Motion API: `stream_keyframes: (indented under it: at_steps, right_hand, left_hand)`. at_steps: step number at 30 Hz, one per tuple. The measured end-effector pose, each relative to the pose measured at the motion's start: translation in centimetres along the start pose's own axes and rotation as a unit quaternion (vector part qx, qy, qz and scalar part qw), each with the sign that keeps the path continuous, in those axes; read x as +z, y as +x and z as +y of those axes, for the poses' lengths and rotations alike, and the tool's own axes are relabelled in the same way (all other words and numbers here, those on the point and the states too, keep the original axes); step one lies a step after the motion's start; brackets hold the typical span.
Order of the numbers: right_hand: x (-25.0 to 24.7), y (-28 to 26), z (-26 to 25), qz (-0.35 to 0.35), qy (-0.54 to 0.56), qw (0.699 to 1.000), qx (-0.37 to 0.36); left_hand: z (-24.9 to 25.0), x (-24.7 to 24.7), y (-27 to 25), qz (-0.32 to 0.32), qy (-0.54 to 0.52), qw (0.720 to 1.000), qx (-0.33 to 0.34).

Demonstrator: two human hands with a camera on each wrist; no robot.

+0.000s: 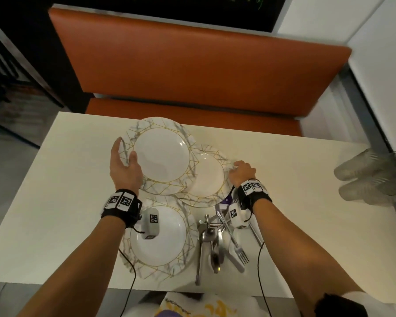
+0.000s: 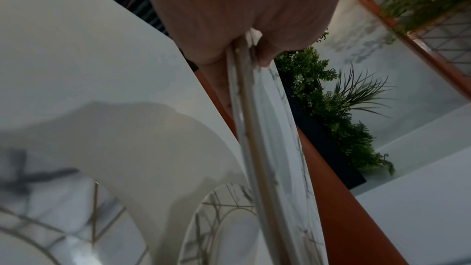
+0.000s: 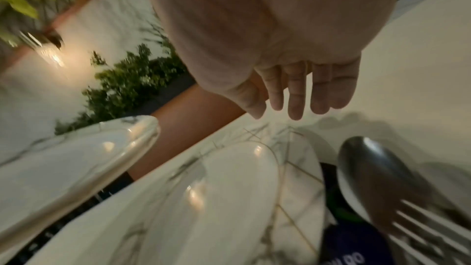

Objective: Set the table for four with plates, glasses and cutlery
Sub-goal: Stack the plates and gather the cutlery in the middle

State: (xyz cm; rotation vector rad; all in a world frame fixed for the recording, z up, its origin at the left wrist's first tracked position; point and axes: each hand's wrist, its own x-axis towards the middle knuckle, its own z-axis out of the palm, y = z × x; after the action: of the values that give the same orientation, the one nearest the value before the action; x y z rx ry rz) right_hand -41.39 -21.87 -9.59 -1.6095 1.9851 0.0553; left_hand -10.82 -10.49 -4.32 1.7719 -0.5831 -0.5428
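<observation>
White marble-pattern plates with gold lines lie on the white table [image 1: 66,202]. My left hand [image 1: 124,163] grips the left rim of the far plate [image 1: 161,154], thumb on top. It is tilted up and overlaps the middle plate [image 1: 207,177]. In the left wrist view the pinched rim [image 2: 267,128] looks doubled, like two stacked plates. My right hand [image 1: 241,171] hovers at the middle plate's right rim with its fingers [image 3: 293,96] straight, holding nothing. A third plate [image 1: 162,243] lies near me, and beside it a pile of cutlery [image 1: 215,239] with a spoon [image 3: 369,160] and a fork [image 3: 433,229].
Clear plastic glasses [image 1: 370,177] lie blurred at the table's right edge. An orange bench [image 1: 192,72] runs along the far side, with plants behind it. A dark purple packet [image 1: 225,200] sits under my right wrist. Bare tabletop shows to the left and right of the plates.
</observation>
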Motion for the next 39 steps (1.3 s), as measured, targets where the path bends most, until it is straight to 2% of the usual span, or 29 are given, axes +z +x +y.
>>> stream_keyframes:
  at_steps: [2, 4, 9, 12, 15, 22, 25, 29, 35, 39]
  right_hand:
    - [0.8, 1.0, 0.3, -0.018, -0.045, 0.999, 0.008]
    - [1.3, 1.8, 0.3, -0.025, -0.041, 0.999, 0.013]
    - [1.7, 3.0, -0.1, -0.021, 0.026, 0.999, 0.03]
    - [1.0, 3.4, -0.4, 0.002, 0.102, 0.994, 0.029]
    - [-1.1, 3.3, -0.5, 0.031, 0.168, 0.985, 0.027]
    - [-8.4, 1.6, 1.1, 0.183, 0.265, 0.946, 0.039]
    - [-10.5, 1.0, 1.8, 0.214, 0.297, 0.93, 0.026]
    - [-10.0, -0.2, 1.7, 0.183, 0.342, 0.922, 0.001]
    - [-5.2, -3.0, 0.2, 0.102, 0.372, 0.922, -0.005]
    - [-2.2, -5.8, -0.9, 0.084, 0.352, 0.932, -0.022]
  left_hand:
    - [-0.4, -0.2, 0.4, 0.001, 0.022, 1.0, 0.015]
    - [-0.6, -0.3, 0.7, 0.004, 0.036, 0.999, 0.02]
    - [-1.0, 0.0, 1.1, 0.015, 0.043, 0.999, 0.015]
    - [-0.8, 0.2, 1.3, 0.018, 0.049, 0.999, 0.016]
    - [-0.4, 0.6, 1.5, 0.022, 0.043, 0.999, 0.024]
    - [1.1, 1.4, 1.1, 0.004, 0.022, 0.999, 0.025]
    - [1.1, 1.3, 0.6, -0.015, 0.014, 0.999, 0.027]
    - [0.7, 1.3, -0.6, -0.05, -0.013, 0.999, 0.014]
    - [0.0, 0.9, -2.8, -0.106, -0.065, 0.992, -0.001]
    - [0.0, 0.3, -4.2, -0.119, -0.102, 0.987, -0.024]
